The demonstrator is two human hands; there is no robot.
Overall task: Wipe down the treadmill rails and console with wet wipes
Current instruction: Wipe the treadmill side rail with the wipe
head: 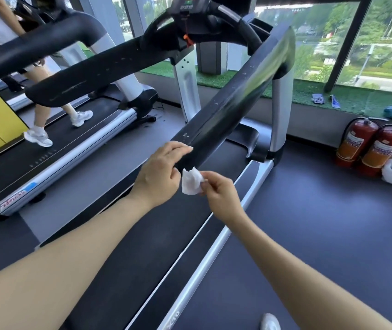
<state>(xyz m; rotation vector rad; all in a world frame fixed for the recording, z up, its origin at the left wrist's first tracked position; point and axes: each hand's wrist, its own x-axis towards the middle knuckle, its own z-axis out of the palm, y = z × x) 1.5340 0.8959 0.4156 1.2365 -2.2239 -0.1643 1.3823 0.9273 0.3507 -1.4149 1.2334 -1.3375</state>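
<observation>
White wipe (191, 181), pinched by right hand (220, 194) at frame centre, wants refolding by curled, empty-looking left hand (159, 173) before sweeping up rail (233, 108).

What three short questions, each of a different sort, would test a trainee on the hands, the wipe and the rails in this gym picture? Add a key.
1. True or false: the wet wipe is spread flat on the right rail.
2. Which hand pinches the wipe?
A. the left hand
B. the right hand
C. neither
3. Fill the gap: the two red fire extinguishers stand on the floor to the ____ of the treadmill.

Key
1. False: it is crumpled and held in the air near the rail's near end.
2. B. The left hand's fingers reach toward the rail end.
3. right
</observation>
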